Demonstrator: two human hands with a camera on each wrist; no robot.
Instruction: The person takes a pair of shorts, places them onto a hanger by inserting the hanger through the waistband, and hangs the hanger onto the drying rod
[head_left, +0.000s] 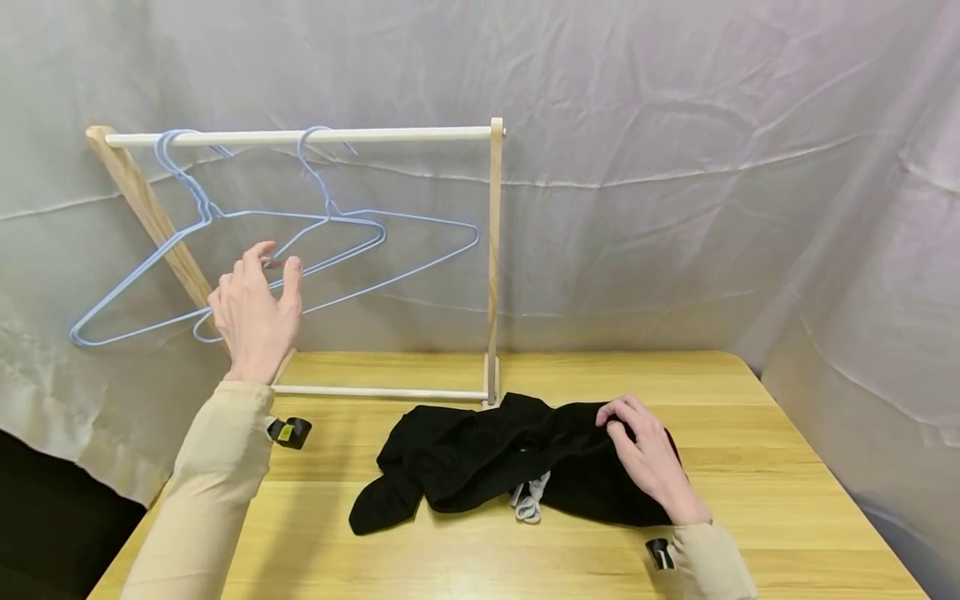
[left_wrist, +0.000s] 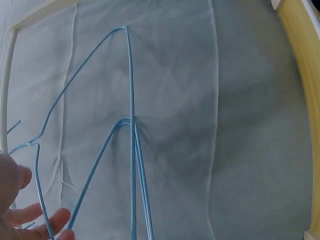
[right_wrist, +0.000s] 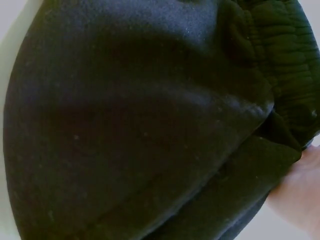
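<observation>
Light-blue wire hangers (head_left: 341, 218) hang from the rail of a small wooden rack. My left hand (head_left: 255, 321) is raised in front of them, thumb and fingers spread apart. In the left wrist view its fingertips (left_wrist: 61, 218) are right at the sloping wire of one hanger (left_wrist: 131, 90). Black pants (head_left: 480, 458) lie bunched on the table, a grey drawstring (head_left: 529, 500) poking out at the front. My right hand (head_left: 648, 458) grips their right end with bent fingers. The right wrist view is filled with the black cloth and its gathered elastic band (right_wrist: 285, 55).
The rack's white top rail (head_left: 420, 135) and wooden right post (head_left: 495, 267) stand at the back left of the wooden table (head_left: 750, 467). A low white bar (head_left: 382, 392) joins the posts near the tabletop. Pale grey curtain (head_left: 675, 208) surrounds the table.
</observation>
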